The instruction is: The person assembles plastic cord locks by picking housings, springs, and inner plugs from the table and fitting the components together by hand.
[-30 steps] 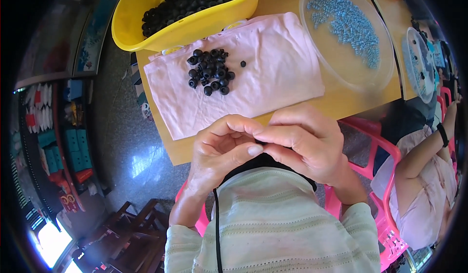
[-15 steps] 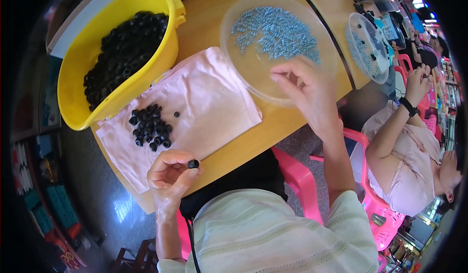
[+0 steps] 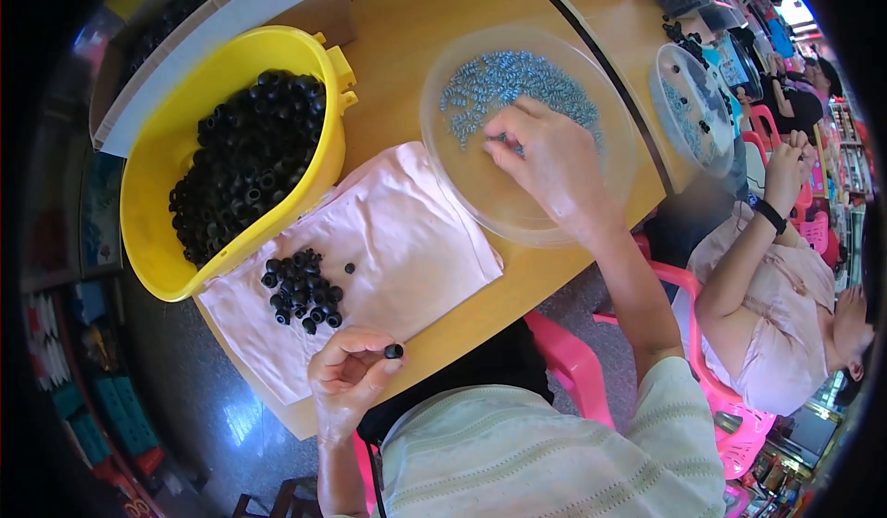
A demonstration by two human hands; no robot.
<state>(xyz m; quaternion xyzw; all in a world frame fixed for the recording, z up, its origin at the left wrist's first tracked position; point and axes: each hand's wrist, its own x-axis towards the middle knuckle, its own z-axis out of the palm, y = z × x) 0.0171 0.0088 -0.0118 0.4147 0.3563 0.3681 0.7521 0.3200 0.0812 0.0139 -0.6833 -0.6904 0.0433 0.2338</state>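
Bead [image 3: 394, 353], black: clasps at seven o'clock in left hand [image 3: 349, 372], between thumb and forefinger. Reaches with right hand [image 3: 556, 159], fingertips nearly together, to blue pieces [image 3: 525, 73] in clear tray [image 3: 467, 183], one o'clock; cannot tell if gripping any.

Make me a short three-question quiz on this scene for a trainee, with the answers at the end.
1. Which hand pinches a single black bead between thumb and finger?

2. True or false: the yellow tub holds a heap of black beads.

3. Where is the right hand?
A) Over the pink cloth
B) At the clear dish with blue beads
C) Inside the yellow tub

Key:
1. The left hand.
2. True.
3. B.
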